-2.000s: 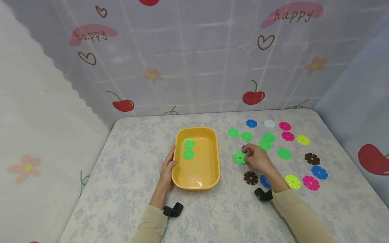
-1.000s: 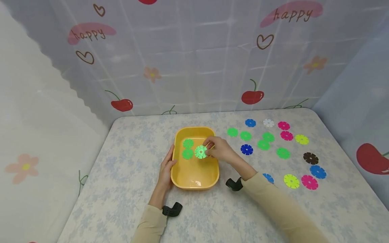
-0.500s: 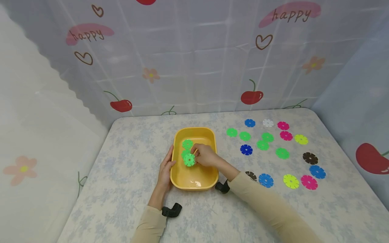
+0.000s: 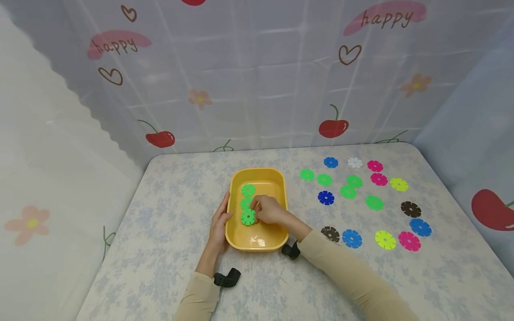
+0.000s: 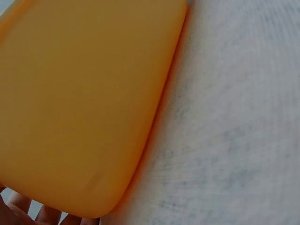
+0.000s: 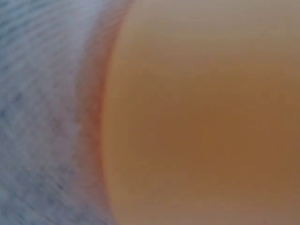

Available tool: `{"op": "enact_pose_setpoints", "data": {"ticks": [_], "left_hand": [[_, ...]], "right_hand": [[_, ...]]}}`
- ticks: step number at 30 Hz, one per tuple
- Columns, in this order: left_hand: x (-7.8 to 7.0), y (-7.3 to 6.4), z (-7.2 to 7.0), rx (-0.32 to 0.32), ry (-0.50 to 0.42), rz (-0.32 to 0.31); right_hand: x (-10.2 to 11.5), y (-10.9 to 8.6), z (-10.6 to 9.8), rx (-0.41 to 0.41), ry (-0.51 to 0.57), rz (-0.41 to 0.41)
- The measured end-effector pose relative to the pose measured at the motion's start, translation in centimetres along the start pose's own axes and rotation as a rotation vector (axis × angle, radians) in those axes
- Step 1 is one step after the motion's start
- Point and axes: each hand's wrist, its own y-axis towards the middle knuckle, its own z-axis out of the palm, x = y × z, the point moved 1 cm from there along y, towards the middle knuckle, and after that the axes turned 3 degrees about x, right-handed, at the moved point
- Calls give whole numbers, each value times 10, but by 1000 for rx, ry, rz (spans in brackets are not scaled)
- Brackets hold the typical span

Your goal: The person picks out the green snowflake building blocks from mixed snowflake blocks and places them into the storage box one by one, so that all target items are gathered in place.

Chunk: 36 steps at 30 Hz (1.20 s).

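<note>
In the head view, a yellow tray [image 4: 257, 234] stands on the table with three green notched plastic discs in a column along its left side. My right hand [image 4: 270, 209] reaches in over the tray's right rim and pinches the right edge of the nearest green disc [image 4: 248, 217]. Just beyond it are the middle disc [image 4: 246, 203], partly behind my fingertips, and the far disc [image 4: 248, 190]. My left hand [image 4: 218, 225] holds the tray's left wall, thumb at the rim and fingers along the outside. Both wrist views show mostly the tray's outer wall.
Right of the tray lie several loose discs: green ones [image 4: 374, 203], a dark blue one [image 4: 326, 198], lighter blue [image 4: 352, 239], pink [image 4: 409, 241], yellow [image 4: 385, 240], brown [image 4: 411, 209] and white [image 4: 355, 162]. A patterned curtain [image 4: 257, 89] hangs behind the table.
My right hand has carried a green disc from the table leftward into the tray and brought it down below the other two. My left hand stays at the tray.
</note>
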Motion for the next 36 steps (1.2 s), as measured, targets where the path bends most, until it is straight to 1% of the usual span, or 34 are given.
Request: {"op": "enact_pose_setpoints", "data": {"ticks": [4, 8, 16, 24, 32, 36], "left_hand": [[0, 0, 0, 2, 7, 5], [0, 0, 0, 3, 12, 7], [-1, -1, 1, -5, 13, 5], [-2, 0, 1, -4, 17, -1], [-2, -1, 1, -4, 6, -7], [-1, -1, 1, -6, 10, -6]], "right_hand": [[1, 0, 2, 7, -15, 13], [1, 0, 3, -9, -24, 20], [-2, 0, 5, -42, -57, 2], [-2, 1, 5, -57, -86, 3], [-1, 0, 4, -71, -105, -30], [-3, 0, 3, -97, -91, -95]]}}
